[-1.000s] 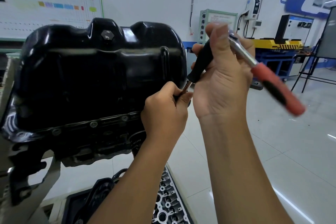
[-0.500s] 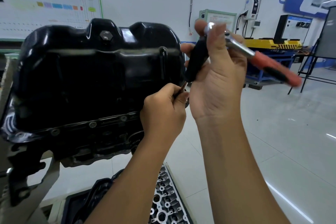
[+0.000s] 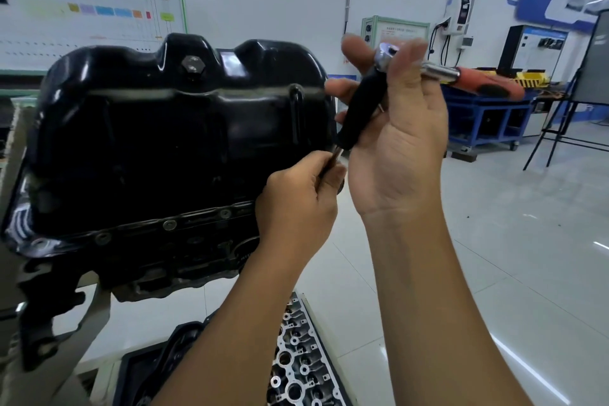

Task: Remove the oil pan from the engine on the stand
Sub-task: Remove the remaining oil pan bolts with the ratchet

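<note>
Leftmost, a grey metal stand (image 3: 82,336) is seen, and the engine (image 3: 184,257) is carried on it with its underside turned up toward the camera. A glossy black oil pan (image 3: 158,142) is seated on the engine, its flange lined with bolts (image 3: 169,225) along the lower edge, and a drain plug (image 3: 192,66) is set near its top rim. Behind it, a wall chart (image 3: 89,13) with coloured blocks is hung on the white wall. Below the engine, a silver cylinder head (image 3: 303,369) is laid flat beside a black cover (image 3: 158,369). Just right of the pan's lower corner, the left hand (image 3: 296,204) is curled tightly around the thin metal shaft (image 3: 331,163) of a tool, right at the pan's edge. Above and beside it, the right hand (image 3: 398,142) is raised with the palm toward the camera, and the black extension (image 3: 362,109) of that shaft is held between its thumb and fingers; whether the ratchet (image 3: 474,79) joined at the top is also gripped is not clear. The chrome head of the ratchet is seen by the fingertips, and its red handle is pointed away to the right. Farther right, a blue workbench (image 3: 487,119) and an easel (image 3: 580,109) are stood on the pale tiled floor (image 3: 494,241).
</note>
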The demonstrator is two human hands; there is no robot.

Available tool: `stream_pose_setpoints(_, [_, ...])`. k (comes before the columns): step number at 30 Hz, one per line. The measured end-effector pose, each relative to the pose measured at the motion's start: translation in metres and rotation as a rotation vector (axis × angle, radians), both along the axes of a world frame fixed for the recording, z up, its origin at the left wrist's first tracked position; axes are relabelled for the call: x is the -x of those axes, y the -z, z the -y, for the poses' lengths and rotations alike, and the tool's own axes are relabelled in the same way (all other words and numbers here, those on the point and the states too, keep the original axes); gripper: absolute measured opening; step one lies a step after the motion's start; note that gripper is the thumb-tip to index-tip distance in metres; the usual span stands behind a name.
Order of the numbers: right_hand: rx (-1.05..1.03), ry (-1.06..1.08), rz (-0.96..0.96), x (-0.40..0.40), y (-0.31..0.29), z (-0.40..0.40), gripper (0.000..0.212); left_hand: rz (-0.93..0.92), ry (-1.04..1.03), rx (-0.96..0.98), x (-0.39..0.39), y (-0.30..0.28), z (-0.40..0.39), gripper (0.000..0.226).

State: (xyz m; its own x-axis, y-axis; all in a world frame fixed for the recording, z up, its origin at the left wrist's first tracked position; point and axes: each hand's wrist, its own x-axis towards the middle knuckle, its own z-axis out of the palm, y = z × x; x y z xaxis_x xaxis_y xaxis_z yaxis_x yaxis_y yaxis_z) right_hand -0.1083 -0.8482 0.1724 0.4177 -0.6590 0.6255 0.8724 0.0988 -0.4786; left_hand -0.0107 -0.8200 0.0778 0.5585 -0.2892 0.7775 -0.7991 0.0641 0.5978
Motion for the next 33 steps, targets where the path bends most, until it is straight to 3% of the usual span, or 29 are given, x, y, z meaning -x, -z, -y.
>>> stream_pose_setpoints(2, [-0.03, -0.005, 0.053, 0.002, 0.0, 0.0, 0.012, 0.003, 0.005, -0.012, 0.0, 0.0, 0.0, 0.023])
stream_pose_setpoints(5, [-0.024, 0.077, 0.081, 0.003, 0.001, 0.004, 0.029, 0.01, -0.048, 0.041, 0.001, 0.0, 0.003, 0.015])
stream_pose_setpoints(9, [0.022, 0.036, 0.034, 0.004, 0.002, 0.008, 0.007, 0.047, -0.132, 0.121, 0.004, 0.001, 0.005, 0.016])
stream_pose_setpoints(12, [0.027, -0.008, -0.023, 0.003, 0.003, 0.011, 0.03, 0.029, -0.126, 0.143, 0.004, 0.002, 0.006, 0.021])
stream_pose_setpoints(15, [0.012, -0.02, -0.043, 0.004, 0.002, 0.015, 0.039, 0.078, -0.089, 0.022, 0.003, 0.002, 0.002, 0.02])
stream_pose_setpoints(20, [-0.011, -0.023, 0.044, 0.006, 0.001, 0.009, 0.02, 0.042, -0.074, 0.03, 0.003, 0.0, 0.001, 0.016])
stream_pose_setpoints(22, [-0.022, 0.036, 0.078, 0.003, 0.003, 0.008, 0.03, 0.064, -0.101, 0.059, 0.004, 0.0, 0.002, 0.015])
stream_pose_setpoints(25, [-0.015, -0.001, 0.039, 0.002, 0.002, 0.008, 0.02, 0.076, -0.132, 0.108, 0.005, 0.001, 0.004, 0.012])
stream_pose_setpoints(28, [-0.048, -0.054, -0.012, 0.004, 0.0, 0.015, 0.032, 0.013, -0.073, 0.138, 0.006, 0.003, 0.007, 0.02])
stream_pose_setpoints(31, [-0.035, -0.018, 0.051, 0.005, 0.001, 0.013, 0.016, 0.027, -0.084, 0.151, 0.005, 0.004, 0.009, 0.026])
stream_pose_setpoints(33, [-0.017, 0.038, 0.068, 0.003, 0.003, 0.011, 0.025, 0.059, -0.13, 0.153, 0.005, 0.003, 0.009, 0.026])
